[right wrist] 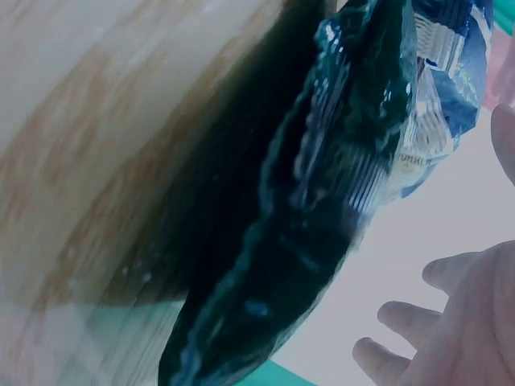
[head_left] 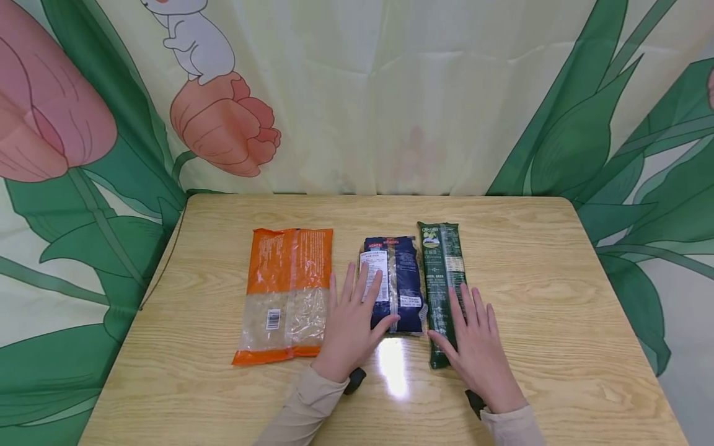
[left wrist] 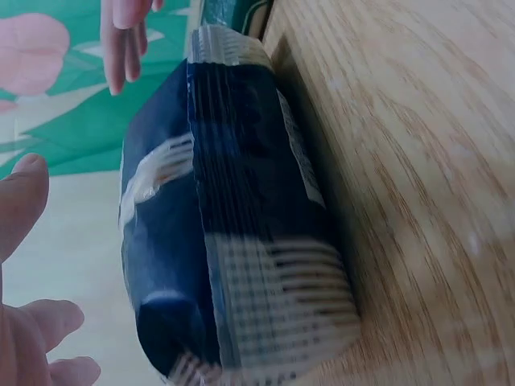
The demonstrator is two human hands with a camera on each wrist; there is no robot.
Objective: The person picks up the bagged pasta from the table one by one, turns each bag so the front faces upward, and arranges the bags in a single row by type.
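My left hand point(head_left: 351, 328), its fingers spread, hovers or lies over the lower left of a dark blue bag point(head_left: 397, 285) with white labels. In the left wrist view the bag's striped end point(left wrist: 273, 305) faces the camera, and fingers point(left wrist: 48, 322) show beside it with a gap. My right hand point(head_left: 476, 350) spreads over the lower part of a long, narrow green packet point(head_left: 443, 266). In the right wrist view, that packet point(right wrist: 306, 233) fills the middle, with relaxed fingers point(right wrist: 410, 322) apart from it. Neither hand grips anything.
Left of the blue bag lies a larger orange and clear bag point(head_left: 290, 272) with a barcode. All three packages lie side by side on a wooden table point(head_left: 558, 322). Behind the table hangs a printed flower curtain point(head_left: 390, 93).
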